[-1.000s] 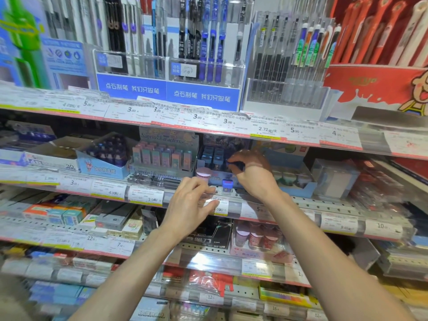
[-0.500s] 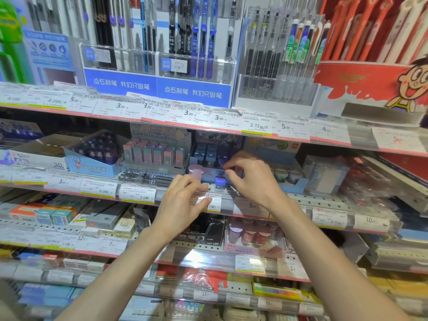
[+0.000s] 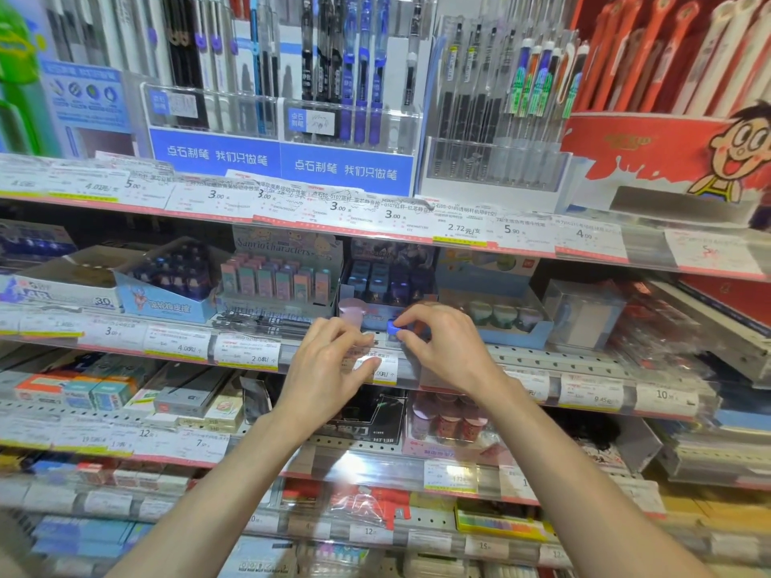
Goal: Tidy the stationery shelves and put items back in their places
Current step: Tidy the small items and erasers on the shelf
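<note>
Shelf tidying, mid-frame: small blue item (image 3: 393, 327) at shelf (image 3: 542, 354) edge.
Right hand (image 3: 446, 348) fingers pinch it; left hand (image 3: 329, 362), fingers loosely apart, just left, touching price strip (image 3: 367, 365).

Around the small blue item (image 3: 393, 327), boxed goods crowd behind, a pink-capped piece (image 3: 349, 312) stands left, and open air lies in front of the shelf edge (image 3: 542, 360).

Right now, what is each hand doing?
Left hand: open, fingers on the shelf-edge price label.
Right hand: pinching a small blue item.
</note>
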A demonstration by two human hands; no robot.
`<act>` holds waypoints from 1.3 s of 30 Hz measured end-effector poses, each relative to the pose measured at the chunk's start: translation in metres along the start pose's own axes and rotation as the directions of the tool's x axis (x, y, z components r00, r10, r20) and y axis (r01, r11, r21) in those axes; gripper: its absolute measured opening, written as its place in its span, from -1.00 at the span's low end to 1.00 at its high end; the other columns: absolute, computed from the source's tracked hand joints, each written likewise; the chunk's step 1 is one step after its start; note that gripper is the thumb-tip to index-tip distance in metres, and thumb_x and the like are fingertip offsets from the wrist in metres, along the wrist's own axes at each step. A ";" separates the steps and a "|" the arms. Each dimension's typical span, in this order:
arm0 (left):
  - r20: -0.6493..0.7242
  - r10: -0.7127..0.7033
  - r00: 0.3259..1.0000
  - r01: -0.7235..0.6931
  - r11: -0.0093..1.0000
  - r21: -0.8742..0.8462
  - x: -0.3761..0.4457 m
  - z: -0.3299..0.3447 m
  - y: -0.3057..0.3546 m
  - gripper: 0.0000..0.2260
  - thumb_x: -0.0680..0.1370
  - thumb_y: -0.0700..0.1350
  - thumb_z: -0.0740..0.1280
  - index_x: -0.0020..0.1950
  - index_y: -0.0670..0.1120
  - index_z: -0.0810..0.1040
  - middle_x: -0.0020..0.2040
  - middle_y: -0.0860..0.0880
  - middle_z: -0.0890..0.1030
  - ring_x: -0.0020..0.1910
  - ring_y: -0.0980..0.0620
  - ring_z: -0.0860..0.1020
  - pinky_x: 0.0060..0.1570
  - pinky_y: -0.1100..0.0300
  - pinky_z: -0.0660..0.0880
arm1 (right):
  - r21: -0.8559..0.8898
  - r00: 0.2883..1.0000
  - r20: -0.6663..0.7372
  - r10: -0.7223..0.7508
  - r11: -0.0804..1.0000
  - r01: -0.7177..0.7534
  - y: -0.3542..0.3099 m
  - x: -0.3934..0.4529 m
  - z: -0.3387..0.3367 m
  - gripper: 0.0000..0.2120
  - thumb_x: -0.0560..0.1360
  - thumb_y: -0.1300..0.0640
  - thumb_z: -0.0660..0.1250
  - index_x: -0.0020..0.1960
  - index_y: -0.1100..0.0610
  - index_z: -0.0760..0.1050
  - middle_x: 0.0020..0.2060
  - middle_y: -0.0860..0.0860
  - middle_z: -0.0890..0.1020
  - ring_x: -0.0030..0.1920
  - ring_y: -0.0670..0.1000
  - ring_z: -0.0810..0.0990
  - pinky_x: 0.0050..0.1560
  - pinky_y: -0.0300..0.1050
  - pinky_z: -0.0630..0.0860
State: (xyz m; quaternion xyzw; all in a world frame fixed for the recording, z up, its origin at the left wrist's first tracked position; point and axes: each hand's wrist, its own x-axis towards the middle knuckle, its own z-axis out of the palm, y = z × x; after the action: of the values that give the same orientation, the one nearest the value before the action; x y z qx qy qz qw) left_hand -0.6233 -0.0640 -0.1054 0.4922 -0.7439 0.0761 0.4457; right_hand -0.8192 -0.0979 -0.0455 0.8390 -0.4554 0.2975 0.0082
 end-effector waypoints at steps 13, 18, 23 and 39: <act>-0.005 0.002 1.000 -0.002 1.000 -0.020 0.001 0.000 -0.002 -0.71 0.46 0.02 0.48 0.10 -0.09 0.64 -0.02 0.07 0.54 -0.01 0.03 0.46 0.00 0.13 0.47 | 0.039 0.950 -0.306 0.061 0.998 -0.052 0.002 0.022 -0.019 -0.81 0.54 0.11 0.37 0.14 0.05 0.63 0.06 -0.04 0.67 0.10 0.02 0.57 0.11 -0.10 0.50; -0.007 0.004 1.000 -0.004 1.000 -0.024 0.000 0.000 -0.001 -0.71 0.45 0.02 0.48 0.10 -0.09 0.64 -0.02 0.08 0.54 0.00 0.04 0.46 0.00 0.14 0.48 | -0.002 0.962 -0.259 0.090 0.996 -0.094 0.012 0.035 -0.021 -0.80 0.53 0.11 0.39 0.14 0.08 0.64 0.04 0.01 0.67 0.10 0.06 0.55 0.17 -0.11 0.43; -0.016 0.007 1.000 -0.008 0.999 -0.035 0.000 0.001 -0.003 -0.71 0.46 0.02 0.47 0.10 -0.09 0.64 -0.02 0.06 0.55 0.00 0.02 0.46 0.00 0.13 0.47 | 0.045 0.967 -0.208 0.148 0.989 -0.142 0.016 0.041 -0.024 -0.83 0.52 0.13 0.37 0.09 0.06 0.65 -0.01 0.01 0.68 0.03 0.07 0.60 0.10 -0.10 0.49; -0.016 0.005 1.000 -0.006 0.999 -0.041 0.000 0.002 -0.004 -0.71 0.46 0.04 0.46 0.09 -0.09 0.64 -0.01 0.07 0.55 0.01 0.03 0.46 0.00 0.14 0.48 | 0.119 0.950 0.095 0.297 0.944 -0.307 0.014 0.060 -0.033 -0.81 0.54 0.18 0.31 -0.01 0.09 0.71 0.01 0.02 0.71 0.02 0.05 0.65 0.14 -0.06 0.57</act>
State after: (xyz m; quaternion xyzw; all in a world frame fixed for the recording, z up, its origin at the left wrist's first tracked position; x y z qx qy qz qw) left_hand -0.6215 -0.0666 -0.1079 0.4802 -0.7430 0.0662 0.4614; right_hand -0.8220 -0.1421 0.0084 0.7686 -0.5580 0.2928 -0.1105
